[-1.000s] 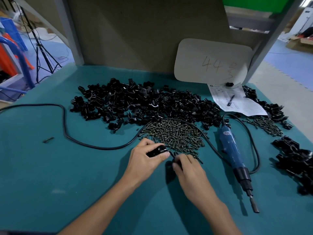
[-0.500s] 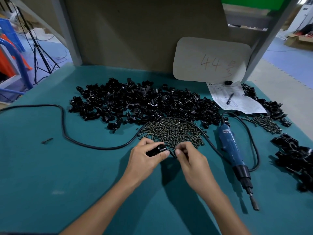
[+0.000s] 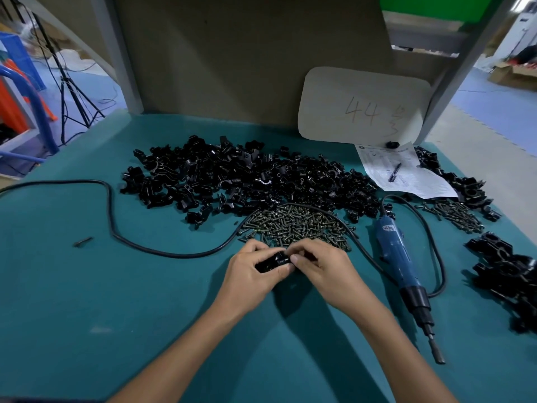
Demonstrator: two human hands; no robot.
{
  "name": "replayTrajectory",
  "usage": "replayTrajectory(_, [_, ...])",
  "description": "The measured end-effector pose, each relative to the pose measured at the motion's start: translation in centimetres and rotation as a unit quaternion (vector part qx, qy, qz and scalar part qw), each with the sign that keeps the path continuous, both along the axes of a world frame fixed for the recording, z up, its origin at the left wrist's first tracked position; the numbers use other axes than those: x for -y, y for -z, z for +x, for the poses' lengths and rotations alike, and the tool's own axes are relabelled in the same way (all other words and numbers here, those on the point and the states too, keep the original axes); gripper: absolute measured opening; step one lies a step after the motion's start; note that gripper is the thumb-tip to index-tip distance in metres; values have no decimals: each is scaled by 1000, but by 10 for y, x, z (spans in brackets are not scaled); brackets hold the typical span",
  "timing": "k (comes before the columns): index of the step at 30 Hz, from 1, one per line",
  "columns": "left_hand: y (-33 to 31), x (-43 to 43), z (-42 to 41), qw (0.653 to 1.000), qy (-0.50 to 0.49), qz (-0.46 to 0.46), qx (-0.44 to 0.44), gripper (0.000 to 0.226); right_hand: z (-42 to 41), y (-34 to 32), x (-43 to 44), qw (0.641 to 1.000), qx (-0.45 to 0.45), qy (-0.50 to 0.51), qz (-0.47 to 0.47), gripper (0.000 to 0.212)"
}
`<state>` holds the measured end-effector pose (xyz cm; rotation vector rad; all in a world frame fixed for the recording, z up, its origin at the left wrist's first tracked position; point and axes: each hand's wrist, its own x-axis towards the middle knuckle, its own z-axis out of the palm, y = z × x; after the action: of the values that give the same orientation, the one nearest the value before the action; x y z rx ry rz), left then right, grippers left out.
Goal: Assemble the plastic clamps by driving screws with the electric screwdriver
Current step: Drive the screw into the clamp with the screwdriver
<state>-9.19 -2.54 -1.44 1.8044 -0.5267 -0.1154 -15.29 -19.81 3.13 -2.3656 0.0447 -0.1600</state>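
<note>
Cable (image 3: 110,216) is laid in a loop across the left of the table (image 3: 87,330), and nothing there has been disturbed over the last second. Further in, a black clamp (image 3: 273,261) is gripped by the left hand (image 3: 250,274), fingers and thumb curled round it, low over the table and just in front of the screw pile (image 3: 296,225); that hold has been kept unchanged. The change is found at the right hand (image 3: 322,266). A second ago its fingertips were set down at the near edge of the screws, apart from the clamp. They have since been lifted and brought across, and are now pinched against the clamp's right end, touching the left fingertips. Whether a screw is held between them cannot be told, since it would be hidden by the fingers, but it is judged that one has been picked and is being seated in the clamp. The electric screwdriver (image 3: 398,257) is left lying untouched just right of the hands, so driving has not been started. A heap of black clamps (image 3: 505,269), seemingly finished, is piled at the far right.
</note>
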Motion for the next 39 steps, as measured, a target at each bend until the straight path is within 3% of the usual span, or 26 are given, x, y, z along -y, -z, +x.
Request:
replayTrajectory(4, [3, 2, 0, 1000, -9, 15, 13, 37, 1, 4, 5, 988, -8, 20, 154, 25])
replayTrajectory(6, [3, 3, 0, 1000, -9, 17, 21, 37, 5, 5, 7, 966, -31, 38, 254, 17])
replayTrajectory(8, [2, 3, 0, 999, -11, 15, 27, 36, 7, 7, 8, 955, -60, 42, 289, 9])
replayTrajectory(15, [4, 4, -1, 998, 0, 36, 53, 34, 10, 3, 6, 995, -78, 25, 52, 24])
replayTrajectory(18, [5, 11, 6, 996, -10, 53, 75, 30, 10, -5, 9, 995, -67, 18, 72, 16])
replayTrajectory(26, [-13, 69, 34, 966, 1, 158, 206, 40, 22, -29, 35, 991, -3, 122, 64, 14])
replayTrajectory(30, [-12, 44, 49, 919, 69, 235, 310, 38, 15, -20, 32, 992, -41, 79, 92, 13])
replayTrajectory(34, [1, -2, 46, 865, 76, 292, 400, 40, 3, 4, 0, 990, -64, 9, 123, 14])
replayTrajectory(39, [-1, -19, 38, 873, 70, 314, 366, 44, 4, 4, -15, 994, -70, -19, 85, 13])
